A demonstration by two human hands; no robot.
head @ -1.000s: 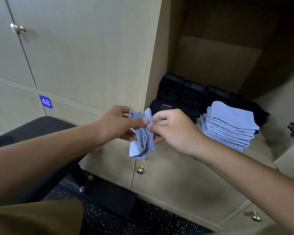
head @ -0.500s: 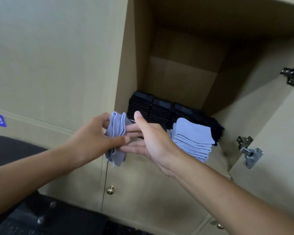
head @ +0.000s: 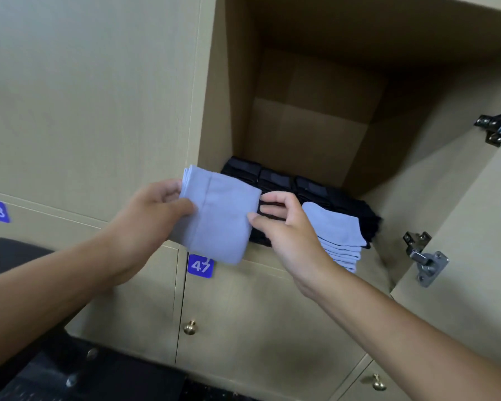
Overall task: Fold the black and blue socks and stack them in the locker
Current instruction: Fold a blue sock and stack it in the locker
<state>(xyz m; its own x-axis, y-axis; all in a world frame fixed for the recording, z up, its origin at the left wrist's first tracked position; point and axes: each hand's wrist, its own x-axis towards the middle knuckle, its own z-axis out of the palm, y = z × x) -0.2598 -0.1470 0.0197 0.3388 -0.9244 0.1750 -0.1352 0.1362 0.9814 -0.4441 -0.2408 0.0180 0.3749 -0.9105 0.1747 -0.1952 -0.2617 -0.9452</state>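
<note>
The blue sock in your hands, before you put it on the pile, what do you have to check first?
1. Blue sock folded flat: ok, it forms a neat rectangle.
2. Left hand grips it: ok, thumb on top at its left edge.
3. Right hand ready: ok, thumb touches the sock's right edge, fingers loose.
4. Blue stack tidy: ok, its edges line up.
5. Room above the stack in the locker: ok, open space overhead.
6. Black stacks out of the way: ok, they sit behind.

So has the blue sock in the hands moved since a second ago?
Yes. The blue sock rose from beside the lower door's brass knob to the open locker shelf edge.
</note>
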